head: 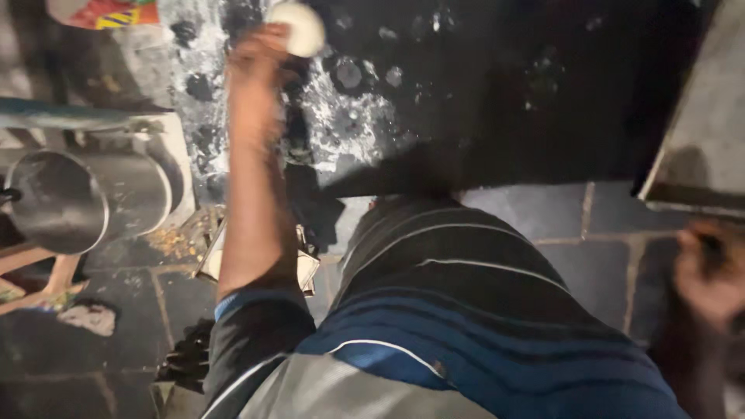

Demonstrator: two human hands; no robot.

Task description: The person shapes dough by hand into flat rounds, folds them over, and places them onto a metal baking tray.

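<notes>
Hands: left [260, 66] grips a white ball [299, 29]; right [710, 271] blurred, perhaps closed.

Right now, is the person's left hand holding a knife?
No, the left hand holds a round white ball over the dark, flour-speckled surface.

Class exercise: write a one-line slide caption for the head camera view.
Left hand holds a pale dough ball over a dark, flour-spotted surface; metal pot at left.
</notes>
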